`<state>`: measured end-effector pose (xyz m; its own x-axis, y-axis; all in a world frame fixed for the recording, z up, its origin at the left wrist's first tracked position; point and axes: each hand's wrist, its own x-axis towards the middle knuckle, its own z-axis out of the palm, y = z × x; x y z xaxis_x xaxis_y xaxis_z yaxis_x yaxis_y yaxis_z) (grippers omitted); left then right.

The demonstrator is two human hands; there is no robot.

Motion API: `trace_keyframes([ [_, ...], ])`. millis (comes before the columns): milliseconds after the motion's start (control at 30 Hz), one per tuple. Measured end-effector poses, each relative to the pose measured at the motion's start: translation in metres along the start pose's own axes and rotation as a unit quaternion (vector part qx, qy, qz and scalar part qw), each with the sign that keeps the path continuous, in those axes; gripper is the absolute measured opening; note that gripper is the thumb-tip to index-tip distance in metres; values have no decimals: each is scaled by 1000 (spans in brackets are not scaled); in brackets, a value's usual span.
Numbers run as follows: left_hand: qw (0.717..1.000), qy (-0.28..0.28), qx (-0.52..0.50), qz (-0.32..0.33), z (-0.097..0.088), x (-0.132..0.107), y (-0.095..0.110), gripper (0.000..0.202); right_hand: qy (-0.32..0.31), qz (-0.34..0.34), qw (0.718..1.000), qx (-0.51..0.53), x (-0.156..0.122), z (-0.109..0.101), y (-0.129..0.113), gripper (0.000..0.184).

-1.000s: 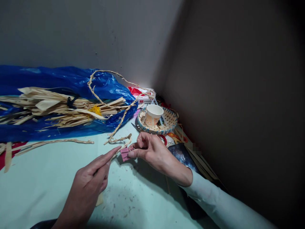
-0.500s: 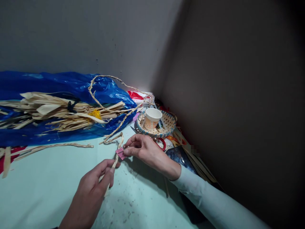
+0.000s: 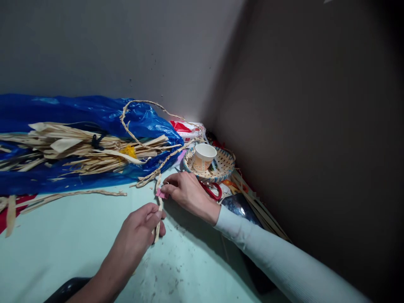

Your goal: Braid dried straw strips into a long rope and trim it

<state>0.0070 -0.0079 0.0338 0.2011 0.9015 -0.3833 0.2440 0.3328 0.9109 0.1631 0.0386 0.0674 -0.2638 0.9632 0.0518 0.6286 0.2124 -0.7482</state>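
My left hand (image 3: 143,221) is closed on a twisted straw cord (image 3: 160,205), pinching it between thumb and fingers. Two flat loose ends hang below that grip. Just above, my right hand (image 3: 186,191) pinches a small pink piece (image 3: 160,193) lying against the cord. Whether the piece is paper or cloth I cannot tell, and the right fingers hide part of it. Beyond the pink piece, the cord runs up towards the blue plastic bag (image 3: 104,110). Bundles of dry straw strips (image 3: 75,141) lie on that bag.
A paper cup (image 3: 204,159) sits in a shallow woven basket (image 3: 227,165) past my right hand. Scissors with red handles (image 3: 217,191) lie beside the basket, near a dark shiny object (image 3: 238,204). Small debris (image 3: 170,269) dots the pale green tabletop (image 3: 63,244). Walls stand behind and right.
Both hands have moved slightly up and away, the left also rightward. The left grip sits closer beneath the pink piece, and the cord hangs more upright. The right hand still pinches the piece.
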Motion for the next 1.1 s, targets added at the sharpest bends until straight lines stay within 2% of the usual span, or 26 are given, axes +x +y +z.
trace_keyframes([
  [233,1000,-11,1,6,0,4,3,26,-5,-6,1000,-4,-1,0,-2,22],
  [433,999,-35,22,-14,2,-1,5,26,5,-4,1000,-5,-18,3,-1,22],
  [567,997,-47,47,-29,3,-4,4,26,45,-9,999,29,-27,11,3,19],
  [733,998,-40,51,-22,3,-6,6,27,98,27,990,96,-26,16,2,12],
  [867,999,-27,30,-7,3,-4,3,29,110,-25,989,95,-18,14,-2,14],
  [967,1000,-27,5,1,0,0,-2,30,94,-47,993,58,-10,13,-2,19],
  [1100,999,-27,13,11,-2,3,-2,30,39,-28,998,29,-3,13,-1,20],
])
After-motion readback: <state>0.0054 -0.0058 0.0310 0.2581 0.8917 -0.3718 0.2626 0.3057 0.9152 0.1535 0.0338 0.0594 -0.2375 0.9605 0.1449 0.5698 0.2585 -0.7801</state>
